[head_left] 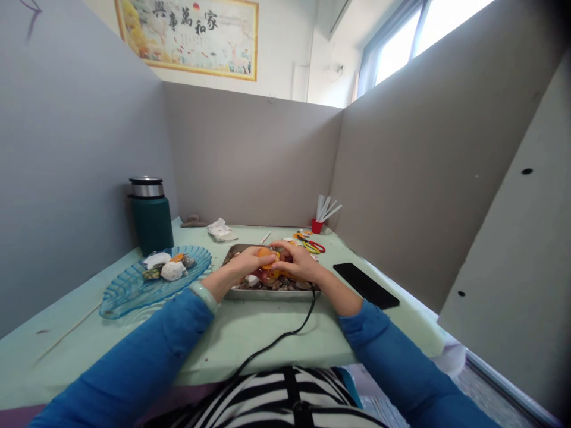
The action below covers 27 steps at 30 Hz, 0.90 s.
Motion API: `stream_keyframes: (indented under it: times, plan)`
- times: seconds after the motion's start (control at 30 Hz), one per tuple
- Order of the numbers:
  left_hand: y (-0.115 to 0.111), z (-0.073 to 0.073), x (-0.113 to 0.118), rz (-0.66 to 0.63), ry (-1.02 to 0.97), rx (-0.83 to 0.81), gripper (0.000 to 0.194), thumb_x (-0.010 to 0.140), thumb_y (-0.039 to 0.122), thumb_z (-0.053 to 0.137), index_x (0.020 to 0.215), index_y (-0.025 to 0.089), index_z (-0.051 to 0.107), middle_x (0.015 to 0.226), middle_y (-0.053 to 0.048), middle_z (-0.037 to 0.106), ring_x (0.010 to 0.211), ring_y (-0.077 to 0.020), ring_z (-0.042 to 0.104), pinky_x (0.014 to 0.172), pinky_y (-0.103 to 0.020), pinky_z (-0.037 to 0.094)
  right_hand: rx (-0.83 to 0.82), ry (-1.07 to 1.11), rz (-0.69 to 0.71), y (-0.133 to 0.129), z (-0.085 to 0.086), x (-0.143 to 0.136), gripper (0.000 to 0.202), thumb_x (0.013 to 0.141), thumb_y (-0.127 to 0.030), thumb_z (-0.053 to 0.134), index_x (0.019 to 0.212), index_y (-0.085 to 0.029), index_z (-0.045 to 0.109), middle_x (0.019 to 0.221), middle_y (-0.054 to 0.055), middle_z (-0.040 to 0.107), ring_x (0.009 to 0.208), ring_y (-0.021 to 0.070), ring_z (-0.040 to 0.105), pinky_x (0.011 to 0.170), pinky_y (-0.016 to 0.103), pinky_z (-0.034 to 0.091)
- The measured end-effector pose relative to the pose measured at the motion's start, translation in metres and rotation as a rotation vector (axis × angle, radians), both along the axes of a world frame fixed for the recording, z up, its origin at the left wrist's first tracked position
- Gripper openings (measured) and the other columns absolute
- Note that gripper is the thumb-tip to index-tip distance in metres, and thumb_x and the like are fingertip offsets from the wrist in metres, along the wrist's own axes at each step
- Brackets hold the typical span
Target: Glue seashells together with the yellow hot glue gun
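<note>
Both my hands meet over a metal tray (pixel 270 294) filled with shells and small stones. My left hand (pixel 252 261) has its fingers wrapped round an orange, shell-like piece (pixel 266 259). From the right, my right hand (pixel 297 261) closes its fingers on the same orange piece, close beside the left fingertips. Yellow and reddish parts show just under the fingers, too small to make out. A black cable (pixel 285 336) runs from the tray's right side toward my body.
A blue glass dish (pixel 127 292) with shells lies left, before a green bottle (pixel 151 226). A stick (pixel 66 334) is at front left. Behind the tray are crumpled tissue (pixel 220 229), scissors (pixel 316 246) and a red cup (pixel 317 226) of white strips. A black phone (pixel 366 285) lies right.
</note>
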State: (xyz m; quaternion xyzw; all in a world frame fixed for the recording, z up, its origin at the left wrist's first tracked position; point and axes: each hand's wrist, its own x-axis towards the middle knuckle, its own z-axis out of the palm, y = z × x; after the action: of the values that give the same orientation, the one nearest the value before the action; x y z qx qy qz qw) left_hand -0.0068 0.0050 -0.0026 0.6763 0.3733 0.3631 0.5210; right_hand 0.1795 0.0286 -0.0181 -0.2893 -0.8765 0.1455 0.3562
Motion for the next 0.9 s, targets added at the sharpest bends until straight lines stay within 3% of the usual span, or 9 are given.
stream_keyframes:
  times: [0.2, 0.33, 0.53, 0.73, 0.9]
  plan:
    - [0.002, -0.002, -0.002, -0.078, -0.02, 0.014, 0.041, 0.069, 0.05, 0.065, 0.077, 0.01, 0.059, 0.069, -0.003, 0.056, 0.053, -0.0094, 0.051, 0.056, -0.027, 0.048, 0.012, 0.017, -0.028, 0.0, 0.0, 0.0, 0.054, 0.079, -0.044, 0.062, 0.122, -0.015, 0.048, 0.06, -0.005, 0.052, 0.056, 0.0103, 0.049, 0.057, 0.022, 0.037]
    - [0.001, -0.001, -0.003, -0.059, -0.012, 0.009, 0.039, 0.067, 0.047, 0.067, 0.08, 0.011, 0.06, 0.068, -0.003, 0.057, 0.053, -0.01, 0.052, 0.056, -0.027, 0.048, -0.019, 0.016, 0.014, -0.001, 0.0, 0.0, 0.054, 0.078, -0.045, 0.062, 0.121, -0.017, 0.047, 0.061, -0.005, 0.053, 0.056, 0.0102, 0.049, 0.057, 0.021, 0.038]
    - [-0.002, 0.002, -0.003, 0.013, 0.263, -0.095, 0.038, 0.056, 0.044, 0.073, 0.073, 0.012, 0.06, 0.059, -0.001, 0.059, 0.046, -0.0103, 0.051, 0.047, -0.023, 0.043, -0.088, -0.176, 0.035, -0.01, 0.005, -0.001, 0.056, 0.067, -0.052, 0.07, 0.108, -0.018, 0.052, 0.066, -0.003, 0.06, 0.061, 0.0123, 0.056, 0.056, 0.021, 0.038]
    - [-0.009, 0.008, -0.001, 0.0, 0.392, -0.075, 0.035, 0.058, 0.044, 0.07, 0.058, 0.012, 0.059, 0.049, -0.001, 0.055, 0.039, -0.0078, 0.044, 0.039, -0.02, 0.032, -0.037, -0.233, 0.008, -0.01, 0.005, -0.002, 0.057, 0.065, -0.055, 0.07, 0.105, -0.018, 0.055, 0.066, -0.003, 0.062, 0.061, 0.0126, 0.056, 0.056, 0.021, 0.037]
    - [-0.001, 0.002, -0.004, 0.015, 0.264, -0.022, 0.037, 0.06, 0.046, 0.07, 0.068, 0.013, 0.059, 0.049, 0.001, 0.053, 0.039, -0.008, 0.044, 0.04, -0.02, 0.035, 0.03, -0.182, -0.004, -0.006, 0.002, -0.001, 0.053, 0.073, -0.05, 0.066, 0.114, -0.019, 0.054, 0.069, -0.002, 0.062, 0.062, 0.0122, 0.056, 0.059, 0.021, 0.038]
